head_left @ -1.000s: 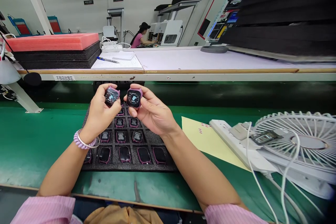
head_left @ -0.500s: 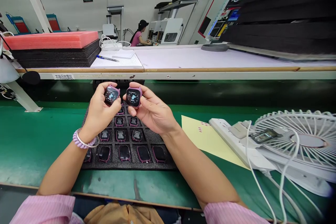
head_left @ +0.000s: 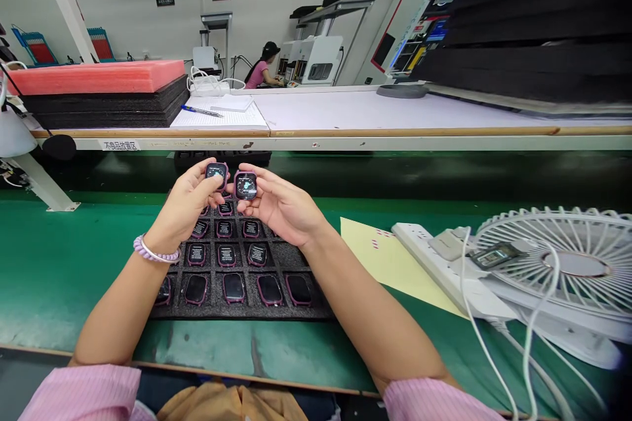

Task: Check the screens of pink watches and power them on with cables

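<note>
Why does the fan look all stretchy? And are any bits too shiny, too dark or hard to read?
In the head view, the fan looks stretched near the picture's edge, probably from a wide lens; pale glare shows on the green tabletop; it's dark under the shelf; writing on the watches in the tray is too small to read.

**Purple and Pink Against Green**

Nine o'clock: watches [head_left: 245,185], purple rims, black faces, cyan-and-white graphics. Seven: speckled charcoal tray [head_left: 290,255]. Six: green table [head_left: 316,352] (streaked darker in patches). Four: pale yellow paper [head_left: 395,270], reddish marks. Ten: coral-pink slab [head_left: 99,77]. Eight, five: pink, finely striped sleeves [head_left: 93,395].
</note>
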Available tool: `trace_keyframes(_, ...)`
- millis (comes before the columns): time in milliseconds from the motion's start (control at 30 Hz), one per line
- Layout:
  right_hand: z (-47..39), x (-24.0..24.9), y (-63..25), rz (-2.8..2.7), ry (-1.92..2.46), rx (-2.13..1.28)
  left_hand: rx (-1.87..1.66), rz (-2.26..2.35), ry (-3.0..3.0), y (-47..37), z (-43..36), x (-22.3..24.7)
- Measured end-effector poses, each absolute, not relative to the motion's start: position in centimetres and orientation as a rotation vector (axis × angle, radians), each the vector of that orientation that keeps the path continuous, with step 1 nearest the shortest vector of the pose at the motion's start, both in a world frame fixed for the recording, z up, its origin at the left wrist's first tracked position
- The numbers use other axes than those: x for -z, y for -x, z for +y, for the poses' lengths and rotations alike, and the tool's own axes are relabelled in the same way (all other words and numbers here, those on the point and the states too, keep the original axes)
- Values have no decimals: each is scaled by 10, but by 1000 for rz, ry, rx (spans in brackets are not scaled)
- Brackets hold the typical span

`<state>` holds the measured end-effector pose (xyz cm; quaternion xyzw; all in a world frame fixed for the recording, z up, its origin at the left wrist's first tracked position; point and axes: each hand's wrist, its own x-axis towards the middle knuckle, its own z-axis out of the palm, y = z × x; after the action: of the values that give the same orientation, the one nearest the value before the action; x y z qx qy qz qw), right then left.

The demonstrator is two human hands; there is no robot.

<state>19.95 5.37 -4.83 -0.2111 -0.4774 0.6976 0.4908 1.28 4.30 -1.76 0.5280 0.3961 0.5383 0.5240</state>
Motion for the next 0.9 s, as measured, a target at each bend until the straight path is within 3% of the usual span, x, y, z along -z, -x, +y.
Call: trace_keyframes(900,49,46,-197,-1250,468,-1426,-1294,790,-1482,-14,42,23)
